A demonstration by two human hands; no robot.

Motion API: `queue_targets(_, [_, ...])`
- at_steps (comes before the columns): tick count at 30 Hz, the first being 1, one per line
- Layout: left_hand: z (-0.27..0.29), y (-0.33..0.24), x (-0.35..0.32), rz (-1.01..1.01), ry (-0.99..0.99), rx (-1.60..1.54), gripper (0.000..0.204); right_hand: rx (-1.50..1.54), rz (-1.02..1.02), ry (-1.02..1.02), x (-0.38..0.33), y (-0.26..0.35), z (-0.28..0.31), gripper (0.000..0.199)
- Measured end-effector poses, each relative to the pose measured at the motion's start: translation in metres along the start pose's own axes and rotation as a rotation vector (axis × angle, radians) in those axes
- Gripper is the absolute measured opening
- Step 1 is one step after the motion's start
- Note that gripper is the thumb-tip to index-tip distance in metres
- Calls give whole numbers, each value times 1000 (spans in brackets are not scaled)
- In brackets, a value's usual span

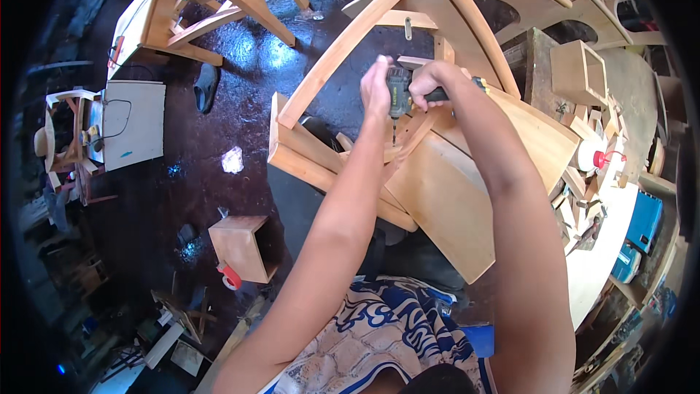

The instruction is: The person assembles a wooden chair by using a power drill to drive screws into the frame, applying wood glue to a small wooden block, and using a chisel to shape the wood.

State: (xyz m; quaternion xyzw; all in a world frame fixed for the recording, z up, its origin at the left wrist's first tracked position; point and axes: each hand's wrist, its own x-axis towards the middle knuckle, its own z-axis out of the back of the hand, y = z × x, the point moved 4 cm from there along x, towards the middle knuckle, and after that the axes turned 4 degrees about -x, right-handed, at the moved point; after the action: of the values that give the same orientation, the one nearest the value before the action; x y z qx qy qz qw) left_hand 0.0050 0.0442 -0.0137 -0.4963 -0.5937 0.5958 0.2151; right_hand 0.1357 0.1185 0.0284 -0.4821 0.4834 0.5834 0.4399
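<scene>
Power drill [398,93] in dark casing sits over the middle of a pale wooden frame [343,56], its bit aimed at the frame's crossed pieces; contact is unclear. The right hand [434,86] grips the drill's handle; the left hand [375,89] clasps its body. Left of the frame lies a dark sandal [206,89].

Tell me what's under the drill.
Below the drill, wooden frame pieces show, including a diagonal rail near its bit. What its body and the left forearm cover cannot be seen.

drill [398,93]: 1 | hands [375,89] [433,83]: 2 | wooden boxes [235,252] [572,73]: 2 | blue cases [644,220] [625,263]: 2
</scene>
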Motion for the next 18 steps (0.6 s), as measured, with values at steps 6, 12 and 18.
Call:
queue_targets(6, [25,-34,18,228,-23,89,44,44,205,-471,-106,-18,10,9])
queue_targets(12, [18,-103,-32,-53,274,214,37,420,553,-1060,-305,-91,-107,55])
queue_targets(18, [18,-132,-115,-413,575,1050,37,1177,569,-1687,-335,-252,-320,44])
